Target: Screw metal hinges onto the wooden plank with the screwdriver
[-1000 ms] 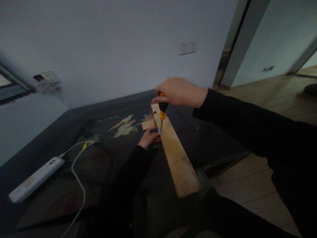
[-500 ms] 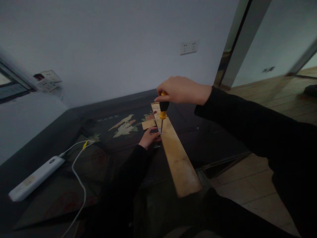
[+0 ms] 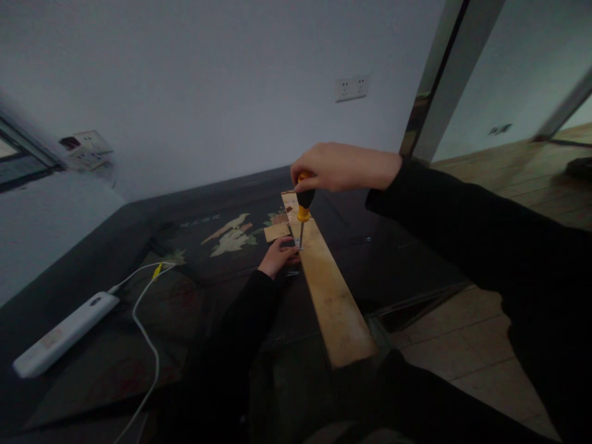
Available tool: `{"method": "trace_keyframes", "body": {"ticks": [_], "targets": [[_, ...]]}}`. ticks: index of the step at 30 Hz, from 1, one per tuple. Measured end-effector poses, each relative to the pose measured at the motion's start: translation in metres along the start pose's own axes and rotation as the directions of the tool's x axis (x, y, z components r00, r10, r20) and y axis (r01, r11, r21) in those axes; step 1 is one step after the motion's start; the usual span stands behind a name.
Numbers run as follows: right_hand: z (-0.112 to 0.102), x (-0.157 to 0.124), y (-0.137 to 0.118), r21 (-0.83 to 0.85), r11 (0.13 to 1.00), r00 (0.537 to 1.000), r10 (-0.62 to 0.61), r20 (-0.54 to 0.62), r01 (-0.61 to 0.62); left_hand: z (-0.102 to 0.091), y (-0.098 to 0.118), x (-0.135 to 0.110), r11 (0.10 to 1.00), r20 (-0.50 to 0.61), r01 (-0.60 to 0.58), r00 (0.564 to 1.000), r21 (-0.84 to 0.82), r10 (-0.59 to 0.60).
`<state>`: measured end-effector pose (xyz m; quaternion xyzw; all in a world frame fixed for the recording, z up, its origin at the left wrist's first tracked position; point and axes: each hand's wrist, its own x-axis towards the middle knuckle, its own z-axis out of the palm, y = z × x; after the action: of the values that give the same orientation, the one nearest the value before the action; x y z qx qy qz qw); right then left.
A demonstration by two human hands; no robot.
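Observation:
My right hand [image 3: 326, 166] is wrapped round the top of a yellow and black screwdriver [image 3: 304, 200]. The screwdriver stands nearly upright, its tip down at a small silvery metal piece [image 3: 298, 243] on the left edge of a long wooden board [image 3: 333, 283]. At that same edge, the closed fingers of my left hand [image 3: 276, 258] pinch the metal piece against the board; its exact kind is too small to make out. Just beyond my left hand a small square wooden piece [image 3: 276, 232] lies beside the board. The board's near end juts past the table edge towards me.
The dark table [image 3: 194, 213] bears a printed bird and flowers. At its left lie a white power strip [image 3: 65, 336] and a white cable [image 3: 150, 345] with a yellow tag. A wall with a double socket [image 3: 351, 89] rises behind; tiled floor [image 3: 476, 327] shows at the right.
Hardly anything differs. My right wrist and forearm have shifted slightly to the right, while the screwdriver's tip and my left hand keep their places at the metal piece.

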<state>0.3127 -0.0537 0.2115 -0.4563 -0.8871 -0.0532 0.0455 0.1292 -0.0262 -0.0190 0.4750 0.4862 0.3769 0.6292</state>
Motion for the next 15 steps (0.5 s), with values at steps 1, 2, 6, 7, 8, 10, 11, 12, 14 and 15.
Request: {"method": "trace_keyframes", "body": {"ticks": [1,2,6,7,8,10,11,12,14,15], "targets": [[0.002,0.000,-0.003,-0.016,0.999,0.999,0.045,-0.027,-0.045,0.000,0.001,-0.001,1.000,-0.002,0.002,1.000,0.004,-0.002],[0.004,0.001,-0.005,-0.028,0.996,0.995,0.084,-0.056,-0.086,0.001,0.002,-0.001,1.000,-0.004,0.003,1.000,0.009,-0.003],[0.005,0.003,-0.006,-0.035,0.995,0.992,0.091,-0.091,-0.095,0.001,0.003,-0.003,1.000,0.000,0.005,1.000,0.017,-0.005],[0.003,0.003,-0.005,-0.026,0.998,0.996,0.049,-0.071,-0.051,0.001,0.003,-0.003,1.000,-0.001,0.003,1.000,0.015,-0.003],[0.001,0.003,-0.002,-0.012,1.000,0.999,-0.001,-0.045,0.001,0.001,0.003,-0.003,1.000,-0.002,0.001,1.000,0.014,-0.001],[-0.003,0.003,0.002,0.018,0.995,0.995,-0.096,0.005,0.095,0.001,0.003,-0.003,1.000,-0.007,0.001,1.000,0.016,0.000],[-0.005,0.002,0.003,0.027,0.992,0.993,-0.120,0.020,0.120,0.001,0.003,-0.003,1.000,-0.010,0.002,1.000,0.018,-0.002],[-0.006,0.002,0.004,0.028,0.992,0.992,-0.124,0.027,0.123,0.001,0.003,-0.003,1.000,-0.012,0.006,1.000,0.022,-0.006],[-0.005,0.001,0.003,0.006,0.996,0.996,-0.086,0.022,0.086,0.001,0.003,-0.003,1.000,-0.014,0.010,1.000,0.022,-0.009],[-0.004,0.000,0.002,-0.011,0.998,0.998,-0.054,0.014,0.054,0.001,0.003,-0.003,1.000,-0.014,0.010,1.000,0.020,-0.010]]}}
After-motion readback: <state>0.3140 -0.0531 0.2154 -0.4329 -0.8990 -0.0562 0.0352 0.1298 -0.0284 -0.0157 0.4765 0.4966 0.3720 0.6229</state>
